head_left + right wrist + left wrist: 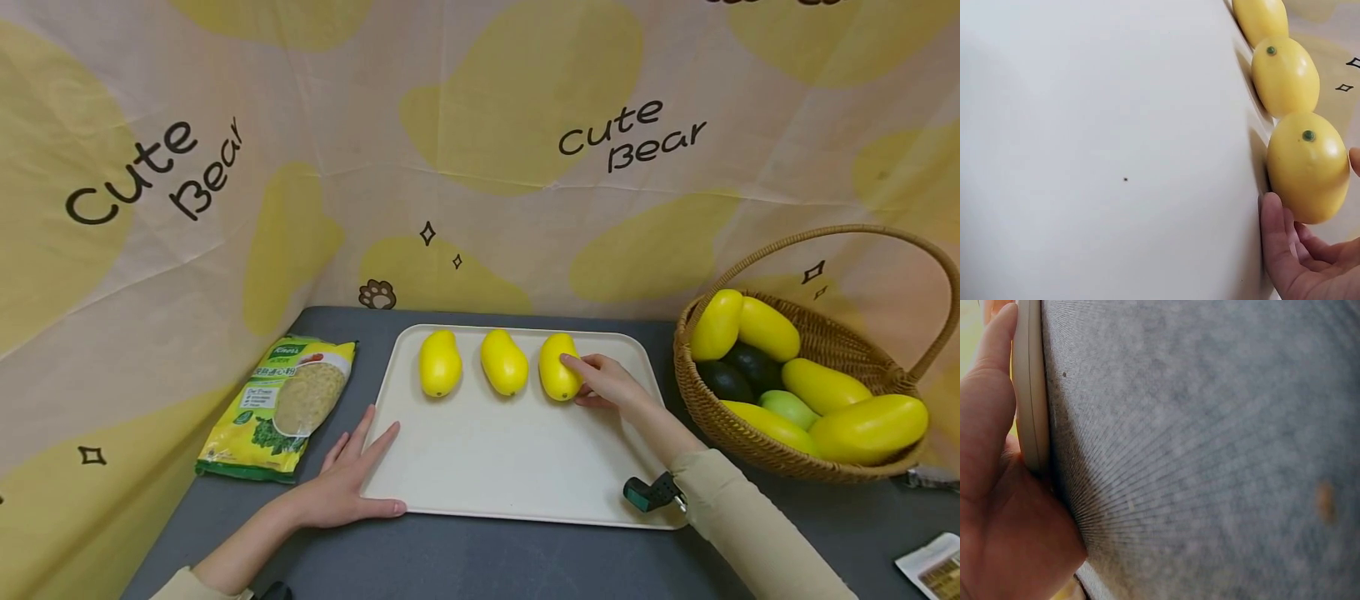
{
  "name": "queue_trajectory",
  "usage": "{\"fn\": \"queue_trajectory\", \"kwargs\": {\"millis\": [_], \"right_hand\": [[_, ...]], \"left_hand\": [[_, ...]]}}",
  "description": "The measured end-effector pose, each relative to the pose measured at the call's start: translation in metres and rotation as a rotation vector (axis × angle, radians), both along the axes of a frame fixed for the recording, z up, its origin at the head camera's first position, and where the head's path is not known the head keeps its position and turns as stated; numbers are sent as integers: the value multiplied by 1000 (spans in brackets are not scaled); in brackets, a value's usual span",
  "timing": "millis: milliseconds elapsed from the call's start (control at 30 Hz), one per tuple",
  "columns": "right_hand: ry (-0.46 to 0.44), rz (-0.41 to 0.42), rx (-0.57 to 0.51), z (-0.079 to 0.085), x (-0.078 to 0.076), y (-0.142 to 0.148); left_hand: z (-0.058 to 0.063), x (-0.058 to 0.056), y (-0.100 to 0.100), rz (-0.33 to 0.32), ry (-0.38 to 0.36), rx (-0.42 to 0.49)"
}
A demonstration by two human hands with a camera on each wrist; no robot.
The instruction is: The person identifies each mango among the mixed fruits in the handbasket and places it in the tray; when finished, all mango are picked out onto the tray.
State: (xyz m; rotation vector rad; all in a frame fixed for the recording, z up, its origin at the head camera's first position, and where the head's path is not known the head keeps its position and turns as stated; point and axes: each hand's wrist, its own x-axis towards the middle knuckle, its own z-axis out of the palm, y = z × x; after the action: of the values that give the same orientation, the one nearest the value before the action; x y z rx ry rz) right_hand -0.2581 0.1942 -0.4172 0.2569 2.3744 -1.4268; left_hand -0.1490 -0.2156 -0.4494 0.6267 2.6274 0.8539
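Observation:
Three yellow mangoes lie in a row along the far side of a cream tray: a left mango, a middle mango and a right mango. My right hand holds the right mango from its right side, fingers low against it and another digit at its upper side. In the right wrist view, that mango shows a green stem spot, with fingers beside its lower end. My left hand rests spread at the tray's near left corner, its thumb along the front rim.
A wicker basket with a tall handle stands on the right, holding yellow, dark and green fruit. To the left lies a yellow-green food packet. Another small packet shows at the lower right. A printed cloth hangs behind the grey table.

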Motion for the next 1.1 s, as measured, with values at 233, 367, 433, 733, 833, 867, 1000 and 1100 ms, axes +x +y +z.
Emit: {"fn": "queue_trajectory", "kwargs": {"millis": [233,367,433,733,833,867,1000,1100], "right_hand": [[-16,7,-5,2,0,1],[-22,2,-8,3,2,2],[-15,2,-5,4,3,3],[245,58,101,24,24,11],[418,97,172,38,38,17],[466,109,195,43,42,20],[594,159,258,70,65,36],[676,201,346,92,81,54]], "left_hand": [[0,0,1,2,-7,-3],[0,0,2,1,-3,-4],[0,0,2,2,-1,-7],[1,0,1,4,-3,-8],[2,0,2,3,-6,-7],[1,0,2,3,-5,-7],[-3,-1,1,-5,15,14],[-6,-1,0,-3,36,28]]}}
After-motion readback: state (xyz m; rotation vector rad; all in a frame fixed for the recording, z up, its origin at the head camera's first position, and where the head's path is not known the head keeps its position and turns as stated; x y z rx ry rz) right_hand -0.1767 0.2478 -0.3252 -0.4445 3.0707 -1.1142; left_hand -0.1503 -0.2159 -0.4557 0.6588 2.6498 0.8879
